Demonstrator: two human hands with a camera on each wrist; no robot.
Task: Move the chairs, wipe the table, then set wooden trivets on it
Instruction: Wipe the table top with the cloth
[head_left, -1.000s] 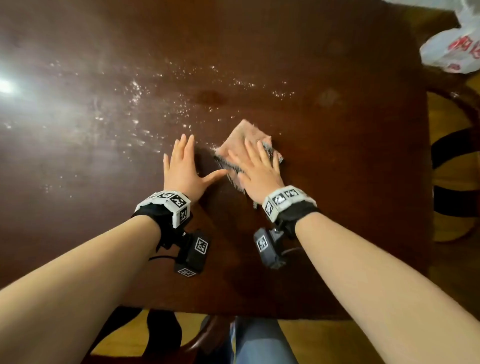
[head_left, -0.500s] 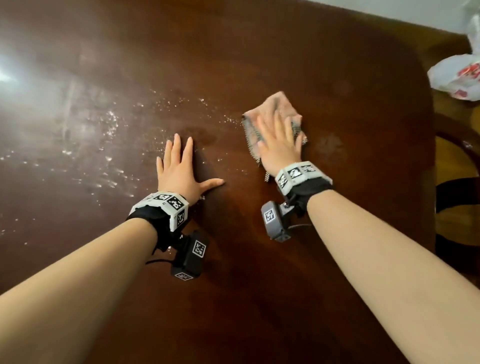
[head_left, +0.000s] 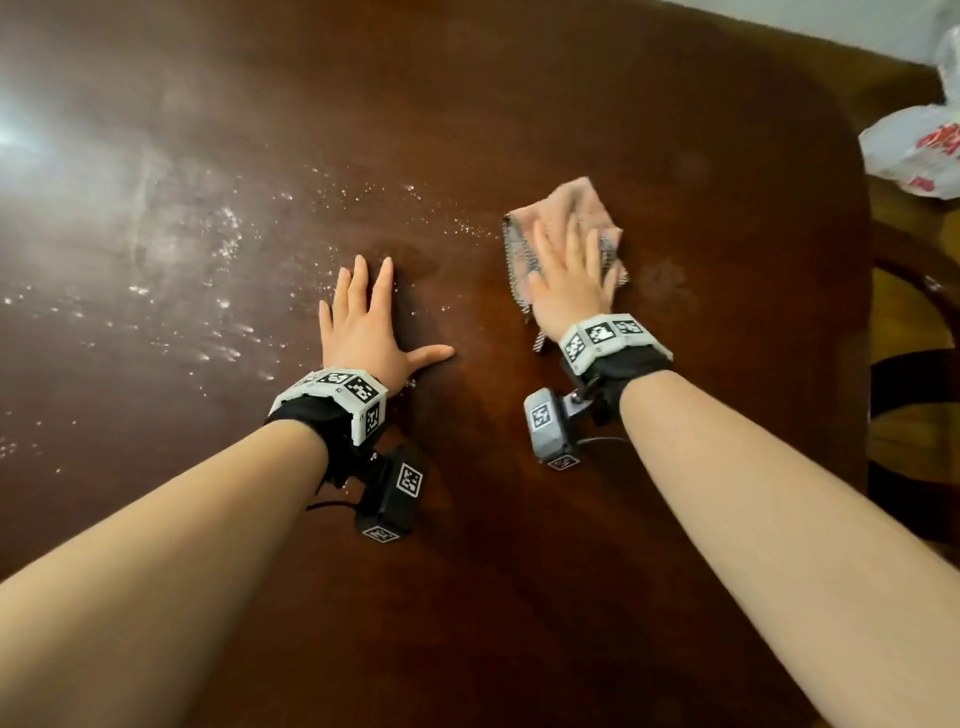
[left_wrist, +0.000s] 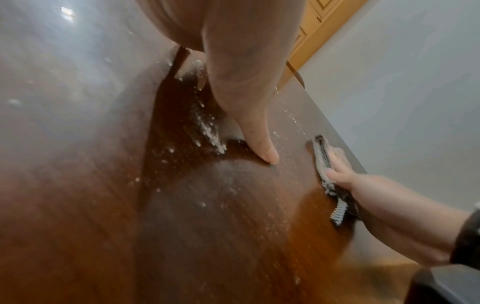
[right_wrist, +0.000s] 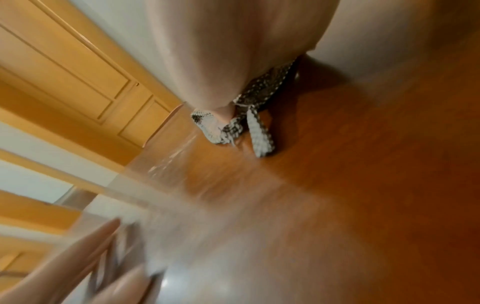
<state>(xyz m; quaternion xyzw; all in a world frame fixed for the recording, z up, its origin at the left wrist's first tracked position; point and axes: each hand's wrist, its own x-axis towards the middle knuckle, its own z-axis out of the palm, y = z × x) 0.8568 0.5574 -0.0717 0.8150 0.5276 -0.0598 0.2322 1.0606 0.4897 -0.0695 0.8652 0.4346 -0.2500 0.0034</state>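
Note:
A dark brown wooden table (head_left: 519, 597) fills the head view. My right hand (head_left: 569, 270) lies flat with straight fingers on a pink cloth (head_left: 569, 205) with a checked grey edge, pressing it to the tabletop right of centre. The cloth's edge (left_wrist: 322, 162) shows under the right hand's fingers (left_wrist: 340, 176) in the left wrist view, and its checked hem (right_wrist: 257, 131) pokes out below the palm in the right wrist view. My left hand (head_left: 363, 322) rests flat on the table, fingers straight, thumb (left_wrist: 259, 142) spread. White crumbs (head_left: 228, 244) dot the table to the left.
A white plastic bag (head_left: 919, 150) with red print lies beyond the table's right edge. A dark chair frame (head_left: 914, 374) stands to the right over a yellow wooden floor. Yellow panelled cabinet doors (right_wrist: 78, 78) and a pale wall (left_wrist: 402, 92) are behind the table.
My right hand has pushed the cloth away from me and to the right across the table. The left hand has stayed flat in about the same place.

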